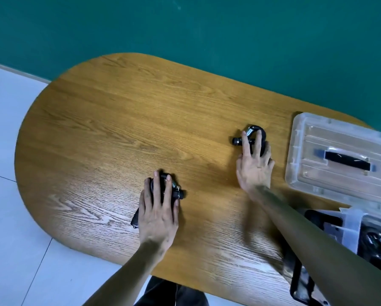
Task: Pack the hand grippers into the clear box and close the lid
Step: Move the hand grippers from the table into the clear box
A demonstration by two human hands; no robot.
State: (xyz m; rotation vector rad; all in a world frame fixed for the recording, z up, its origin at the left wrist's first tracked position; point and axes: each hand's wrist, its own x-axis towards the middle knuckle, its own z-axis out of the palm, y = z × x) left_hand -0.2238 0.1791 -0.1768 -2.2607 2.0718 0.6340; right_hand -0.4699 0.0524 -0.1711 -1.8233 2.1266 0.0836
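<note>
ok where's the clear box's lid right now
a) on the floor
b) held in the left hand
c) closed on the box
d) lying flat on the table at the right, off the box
d, the lid with its black handle lies flat on the table at the right edge, apart from the clear box nearer the person, while the left hand and right hand each rest on a hand gripper.
</note>
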